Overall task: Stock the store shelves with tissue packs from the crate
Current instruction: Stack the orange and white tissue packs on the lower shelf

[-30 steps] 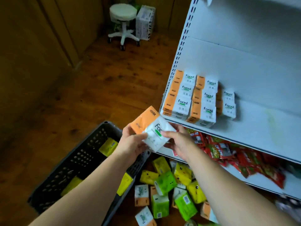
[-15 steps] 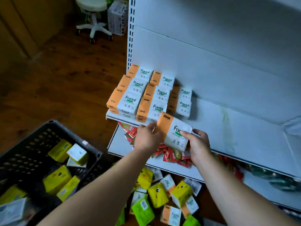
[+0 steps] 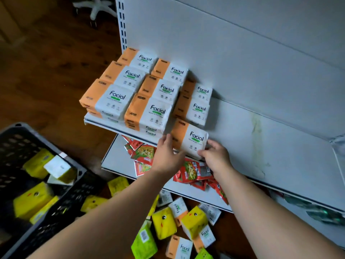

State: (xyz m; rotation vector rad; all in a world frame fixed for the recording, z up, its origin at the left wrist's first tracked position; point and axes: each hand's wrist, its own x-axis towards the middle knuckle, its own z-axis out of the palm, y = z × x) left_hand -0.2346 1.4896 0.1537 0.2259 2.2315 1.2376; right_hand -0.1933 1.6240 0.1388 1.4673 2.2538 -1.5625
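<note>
An orange-and-white "Facial" tissue pack (image 3: 188,138) sits at the front edge of the white shelf (image 3: 270,146), in the third column beside several stacked packs of the same kind (image 3: 130,90). My left hand (image 3: 167,156) holds its orange left end. My right hand (image 3: 214,155) grips its white right corner with curled fingers. The dark plastic crate (image 3: 78,191) stands on the floor at lower left with yellow packs (image 3: 32,200) inside.
A lower white shelf (image 3: 119,159) carries red snack sachets (image 3: 194,171). Yellow, green and orange tissue packs (image 3: 164,221) lie scattered on the wooden floor below. A white stool base (image 3: 97,7) stands at the far top left. The shelf's right part is bare.
Both hands carried the tissue pack from above the crate up and right onto the shelf's front edge, beside the stacked packs. The view swung toward the shelf.
</note>
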